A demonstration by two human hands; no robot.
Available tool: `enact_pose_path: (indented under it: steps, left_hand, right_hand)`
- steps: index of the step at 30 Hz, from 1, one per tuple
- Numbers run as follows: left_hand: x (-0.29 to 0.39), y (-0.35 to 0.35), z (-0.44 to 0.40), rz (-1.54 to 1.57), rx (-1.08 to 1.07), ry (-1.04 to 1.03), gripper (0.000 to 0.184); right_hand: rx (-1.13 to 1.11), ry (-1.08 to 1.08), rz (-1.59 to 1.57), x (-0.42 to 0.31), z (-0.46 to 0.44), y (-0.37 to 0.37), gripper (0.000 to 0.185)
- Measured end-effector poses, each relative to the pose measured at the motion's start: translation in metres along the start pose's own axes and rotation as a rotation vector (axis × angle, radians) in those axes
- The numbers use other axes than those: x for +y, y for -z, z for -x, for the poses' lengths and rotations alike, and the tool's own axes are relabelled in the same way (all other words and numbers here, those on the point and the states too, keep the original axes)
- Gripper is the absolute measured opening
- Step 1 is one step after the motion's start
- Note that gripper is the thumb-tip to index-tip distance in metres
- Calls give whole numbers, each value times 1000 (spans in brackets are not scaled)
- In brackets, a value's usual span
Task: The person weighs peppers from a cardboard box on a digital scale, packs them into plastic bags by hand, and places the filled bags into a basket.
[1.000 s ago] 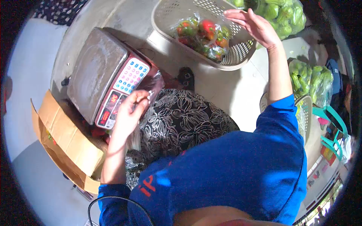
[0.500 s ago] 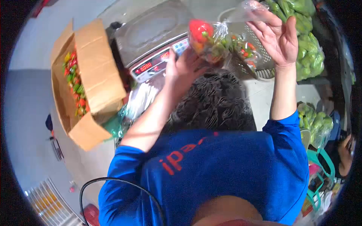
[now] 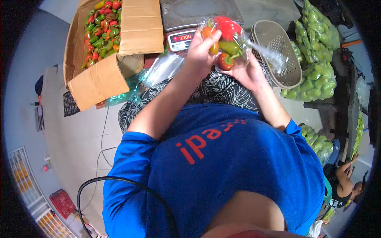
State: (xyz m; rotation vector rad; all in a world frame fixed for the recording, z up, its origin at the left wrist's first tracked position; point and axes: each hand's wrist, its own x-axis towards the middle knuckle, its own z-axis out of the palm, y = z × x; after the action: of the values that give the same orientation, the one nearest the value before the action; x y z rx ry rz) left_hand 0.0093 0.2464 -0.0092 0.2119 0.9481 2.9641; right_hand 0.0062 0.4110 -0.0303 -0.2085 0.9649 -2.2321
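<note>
A clear plastic bag of mixed peppers (image 3: 230, 47), red, orange and green, is held up in front of my lap. My left hand (image 3: 203, 51) grips its left side, thumb laid over the front. Supporting it from below and the right is my right hand (image 3: 249, 74), its fingers partly hidden behind the bag. The loose end of the plastic (image 3: 272, 55) trails to the right over a perforated basket (image 3: 294, 76). Just beyond my left hand stands a digital scale (image 3: 183, 38) with a lit red display and a metal platform.
An open cardboard box (image 3: 141, 27) with many loose peppers stands at left. Flat clear plastic bags (image 3: 164, 68) lie near my left forearm. Large bags of green vegetables (image 3: 315, 81) are at right. Another person (image 3: 343, 180) is at far right.
Both hands have come together on the pepper bag; my right hand, raised with fingers spread before, has lowered to it. The peppers seen over the basket no longer show there. The view has shifted.
</note>
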Motion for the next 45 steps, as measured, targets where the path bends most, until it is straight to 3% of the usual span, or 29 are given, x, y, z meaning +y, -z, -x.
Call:
enact_pose_path:
  steps: [5,10,13,14,18,22,24,27,31,32,36,39,40,43,45]
  left_hand:
    - [3,-6,5,-112,25,-56,28]
    - [6,-8,3,-167,127,-14,10]
    - [10,1,-6,-729,112,-218,14]
    - [7,-4,-4,-348,188,-56,18]
    - [1,2,-12,-349,211,24,21]
    - [-13,11,-8,-109,247,280,35]
    - [-20,24,-4,24,154,327,44]
    - [-33,21,4,-4,225,358,50]
    - [-39,24,1,-44,170,348,54]
    - [-38,26,-1,-39,135,334,55]
    - [-41,35,-6,33,74,370,61]
    - [-48,33,-5,38,115,428,63]
    - [-50,33,-5,51,109,467,63]
    - [-54,30,-4,71,80,547,63]
    - [-54,24,-4,52,45,546,64]
  right_hand:
    - [-69,-84,-155,12,-2,4,69]
    - [-111,-124,-298,15,-3,20,58]
    - [0,-202,-274,14,-6,24,61]
    - [140,-137,-204,13,-4,18,55]
    - [167,-77,-221,15,-10,20,44]
    - [341,15,-145,18,-11,28,40]
    - [364,64,-99,19,-13,38,39]
    - [406,109,-19,17,-12,40,39]
    - [437,130,208,-4,-5,23,38]
    - [417,123,252,-6,-6,31,38]
    - [437,282,1035,-26,-11,40,47]
    - [209,330,873,-48,-9,39,52]
    - [180,458,899,-50,-13,38,45]
    - [11,376,1056,-64,-20,49,35]
    - [156,372,1109,-76,-14,46,33]
